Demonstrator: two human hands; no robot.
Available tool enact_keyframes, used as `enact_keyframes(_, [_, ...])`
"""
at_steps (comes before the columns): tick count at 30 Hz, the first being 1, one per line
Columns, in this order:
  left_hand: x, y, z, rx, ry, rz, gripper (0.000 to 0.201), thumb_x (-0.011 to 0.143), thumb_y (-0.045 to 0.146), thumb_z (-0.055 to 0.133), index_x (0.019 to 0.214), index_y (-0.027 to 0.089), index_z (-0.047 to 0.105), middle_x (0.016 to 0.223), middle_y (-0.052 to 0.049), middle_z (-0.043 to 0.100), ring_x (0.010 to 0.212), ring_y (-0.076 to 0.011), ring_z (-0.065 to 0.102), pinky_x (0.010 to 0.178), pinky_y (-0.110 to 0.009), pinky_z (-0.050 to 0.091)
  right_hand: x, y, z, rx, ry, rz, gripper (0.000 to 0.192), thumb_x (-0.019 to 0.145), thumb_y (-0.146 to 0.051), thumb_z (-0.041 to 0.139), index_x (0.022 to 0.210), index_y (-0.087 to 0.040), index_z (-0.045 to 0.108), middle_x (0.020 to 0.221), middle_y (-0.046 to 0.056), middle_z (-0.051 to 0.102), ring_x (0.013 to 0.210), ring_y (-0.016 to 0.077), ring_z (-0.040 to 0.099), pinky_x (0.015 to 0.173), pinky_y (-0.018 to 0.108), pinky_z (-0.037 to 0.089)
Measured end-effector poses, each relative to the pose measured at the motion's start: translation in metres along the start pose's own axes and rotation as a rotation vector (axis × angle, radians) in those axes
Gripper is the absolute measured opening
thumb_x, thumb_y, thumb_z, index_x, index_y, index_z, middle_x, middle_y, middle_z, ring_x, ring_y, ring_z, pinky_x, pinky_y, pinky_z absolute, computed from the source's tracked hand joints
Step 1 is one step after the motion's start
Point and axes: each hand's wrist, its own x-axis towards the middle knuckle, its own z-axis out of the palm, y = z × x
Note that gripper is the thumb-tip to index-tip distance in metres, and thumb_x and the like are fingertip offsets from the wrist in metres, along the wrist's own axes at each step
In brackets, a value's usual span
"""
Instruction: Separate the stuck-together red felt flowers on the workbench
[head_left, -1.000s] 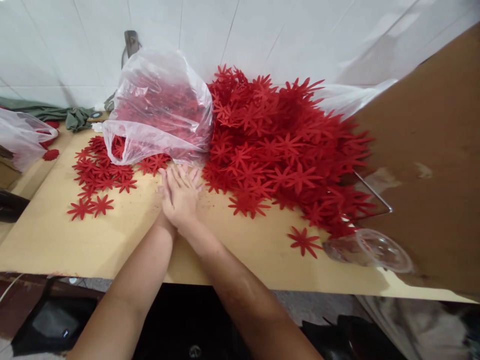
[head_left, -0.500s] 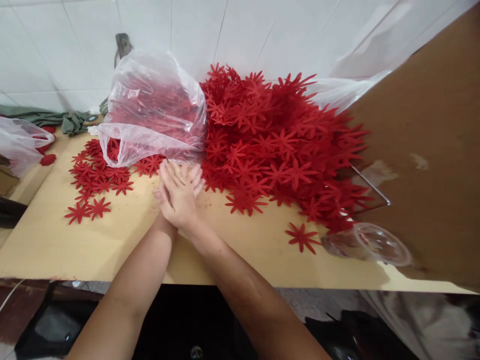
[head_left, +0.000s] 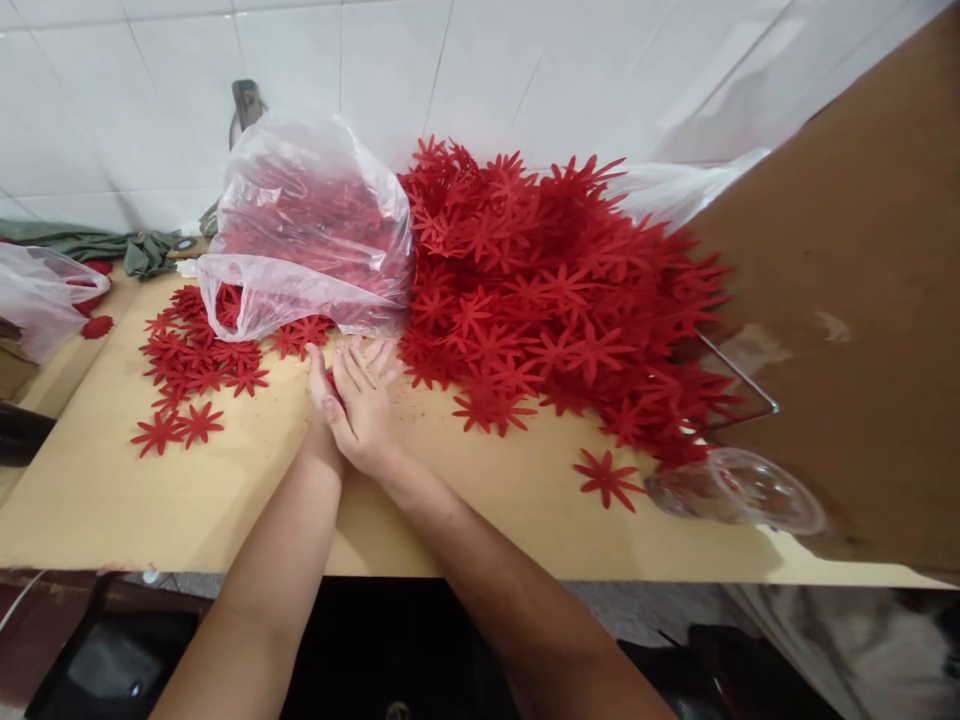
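Observation:
My left hand [head_left: 319, 378] lies underneath and my right hand [head_left: 365, 405] crosses over it, palm against palm, fingers long and pressed together. A sliver of a small red piece [head_left: 330, 379] shows between the palms; most of it is hidden. The fingertips of the lower hand are smeared by motion. Just beyond the hands sits a clear plastic bag [head_left: 315, 215] full of red pieces. Red flower-shaped cutouts [head_left: 199, 365] lie loose to the left, and a big heap of the same flower cutouts [head_left: 547, 300] rises on the right.
A single red cutout [head_left: 606, 480] lies near a clear plastic cup [head_left: 750, 490] tipped on its side. A brown board [head_left: 847, 330] leans at the right. White tiles [head_left: 390, 70] back the yellow tabletop [head_left: 172, 510]. Another plastic bag [head_left: 37, 295] is at far left.
The right hand has slid slightly back across the left, and the left thumb side now shows more. A bit of red has come into sight between the palms. The view has tilted slightly.

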Motion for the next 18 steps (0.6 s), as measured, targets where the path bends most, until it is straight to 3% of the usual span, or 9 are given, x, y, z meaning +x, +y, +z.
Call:
enact_keyframes(2, [-0.002,-0.005,0.001,-0.042,0.048,0.155,0.063,0.082,0.06,0.007,0.128,0.033,0.039,0.138,0.004,0.039,0.135,-0.0133,0.022,0.109,-0.03,0.023,0.003,-0.01,0.001,0.079,-0.006,0.057,0.055,0.089,-0.041,0.021,0.129,-0.011,0.043,0.139,0.011,0.039,0.134,0.0206,0.026,0.11,0.045,0.022])
enact_keyframes(6, [0.009,-0.004,0.006,0.024,-0.108,-0.102,0.05,0.086,0.051,0.019,0.122,0.029,0.048,0.128,0.0,0.05,0.131,-0.0173,0.032,0.106,-0.038,0.03,0.028,0.006,-0.006,0.069,0.027,0.253,0.05,0.09,-0.04,0.02,0.118,-0.019,0.056,0.132,0.006,0.048,0.131,0.0205,0.031,0.109,0.047,0.021])
enact_keyframes(11, [0.02,0.005,0.002,0.02,-0.145,-0.239,0.063,0.083,0.058,0.02,0.117,0.016,0.052,0.121,-0.01,0.056,0.127,-0.0224,0.038,0.104,-0.037,0.033,0.023,0.04,-0.01,-0.062,0.052,0.306,0.05,0.088,-0.031,0.022,0.124,-0.01,0.049,0.133,0.011,0.046,0.131,0.0213,0.031,0.108,0.044,0.024])
enact_keyframes(15, [0.025,0.008,-0.01,0.004,-0.109,-0.195,0.075,0.078,0.068,0.013,0.119,0.018,0.051,0.124,-0.01,0.054,0.131,-0.0226,0.032,0.104,-0.037,0.031,-0.003,0.014,-0.001,-0.055,0.01,0.177,0.055,0.087,-0.038,0.026,0.129,-0.006,0.041,0.139,0.014,0.037,0.134,0.0226,0.024,0.11,0.044,0.021])
enact_keyframes(18, [0.023,0.001,-0.012,-0.018,-0.05,-0.011,0.062,0.081,0.063,0.013,0.123,0.031,0.046,0.128,-0.002,0.051,0.132,-0.018,0.03,0.104,-0.04,0.031,-0.001,-0.009,0.0,-0.033,-0.029,0.165,0.058,0.087,-0.043,0.025,0.13,-0.008,0.041,0.14,0.013,0.036,0.135,0.0241,0.022,0.11,0.046,0.018])
